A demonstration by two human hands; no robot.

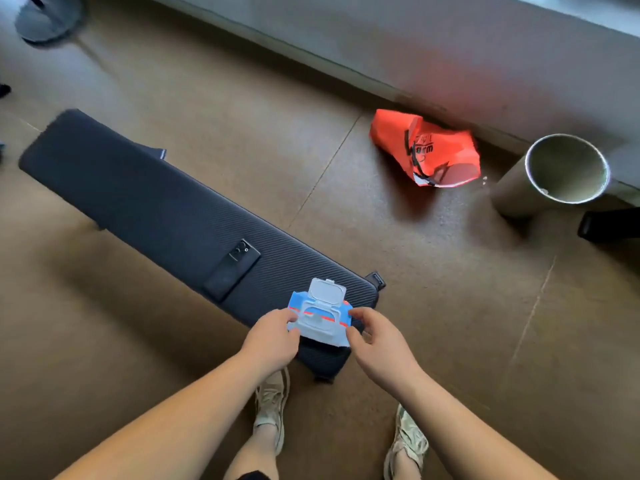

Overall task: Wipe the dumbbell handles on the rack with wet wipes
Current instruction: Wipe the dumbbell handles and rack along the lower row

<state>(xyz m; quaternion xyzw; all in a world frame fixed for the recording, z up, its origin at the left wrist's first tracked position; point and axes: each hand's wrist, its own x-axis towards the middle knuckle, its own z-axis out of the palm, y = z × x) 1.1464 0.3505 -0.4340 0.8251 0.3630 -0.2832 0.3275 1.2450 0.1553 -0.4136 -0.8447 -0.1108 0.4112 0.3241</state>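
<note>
Wet wipe pack: blue soft packet with a red stripe and a white plastic dispenser, lower centre of the frame, held over the near end of the table; whether it touches the pad cannot be told. Flip lid: white, standing open, hinged at the far side of the packet. Left hand: at the packet's left edge, thumb and curled fingers pinching it. Right hand: at the packet's right edge, fingers curled round that corner, thumb on the near side. Both forearms bare, entering from the bottom of the frame. Table: long dark padded top with a ribbed surface, running from the left of the frame down to the lower centre. Phone: black, lying back up on the table pad, just left of and beyond the packet. Shoes: a pale one below the left hand and another at lower right, both on the floor. Floor: brown, with thin seams. Orange bag: crumpled, with black straps, on the floor at upper right beside a grey ledge. Bin: round, open-topped, pale, at the right, near the bag. Round dark stand base: upper left corner, blurred.
</note>
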